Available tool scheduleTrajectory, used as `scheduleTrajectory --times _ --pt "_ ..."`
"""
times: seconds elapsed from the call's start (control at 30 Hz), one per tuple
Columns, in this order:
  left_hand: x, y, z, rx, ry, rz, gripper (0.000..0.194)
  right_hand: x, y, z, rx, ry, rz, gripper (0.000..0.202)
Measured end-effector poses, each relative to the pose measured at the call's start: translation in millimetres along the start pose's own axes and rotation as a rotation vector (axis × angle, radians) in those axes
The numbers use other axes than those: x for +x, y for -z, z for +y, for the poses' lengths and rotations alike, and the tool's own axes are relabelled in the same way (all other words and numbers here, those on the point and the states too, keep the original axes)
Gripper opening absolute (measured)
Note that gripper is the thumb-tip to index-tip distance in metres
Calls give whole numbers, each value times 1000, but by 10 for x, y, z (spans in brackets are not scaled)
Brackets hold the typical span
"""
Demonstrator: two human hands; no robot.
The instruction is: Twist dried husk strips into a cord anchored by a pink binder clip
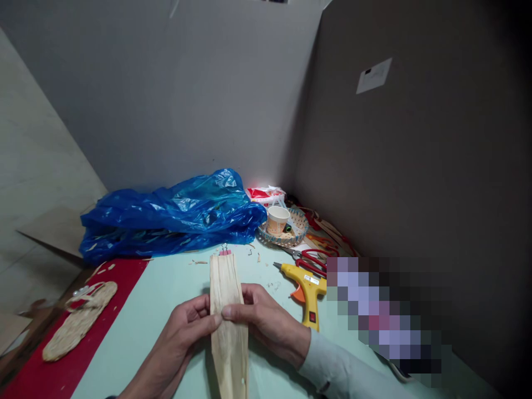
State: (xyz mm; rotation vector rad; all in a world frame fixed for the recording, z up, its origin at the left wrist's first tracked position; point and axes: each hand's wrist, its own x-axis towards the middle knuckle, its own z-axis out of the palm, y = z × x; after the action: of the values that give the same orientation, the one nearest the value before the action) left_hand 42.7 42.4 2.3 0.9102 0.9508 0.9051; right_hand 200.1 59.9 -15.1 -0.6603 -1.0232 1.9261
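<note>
Pale fibrous strip (231,344) is above the surface (160,288) in the head view, grasped by the fingers of left hand (185,326) and right hand (272,322). Open room stretches leftward until the red band (68,370); at right, yellow glue gun (311,289) lies near.

The strip (225,277) is long, flat and pale tan, like a dry leaf. Thin lines and creases run along it. Its far end looks almost straight, and it gets a bit wider past the thumbs. It points away from the person, over the green table (124,338), between the left hand (187,330) and right hand (272,324). Its near end is out of sight.
</note>
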Motion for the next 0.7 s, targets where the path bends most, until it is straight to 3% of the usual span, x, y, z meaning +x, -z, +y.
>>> scheduleTrajectory --times 0.33,0.53,0.7 --pt "17 41 -16 -89 12 -144 40 3 29 12 30 -16 -90 40" --pt "79 77 -76 18 -36 -72 39 0 20 -7 -196 88 60 37" --pt "37 23 -18 230 -144 3 36 -10 -38 -66 -287 76 6 38"
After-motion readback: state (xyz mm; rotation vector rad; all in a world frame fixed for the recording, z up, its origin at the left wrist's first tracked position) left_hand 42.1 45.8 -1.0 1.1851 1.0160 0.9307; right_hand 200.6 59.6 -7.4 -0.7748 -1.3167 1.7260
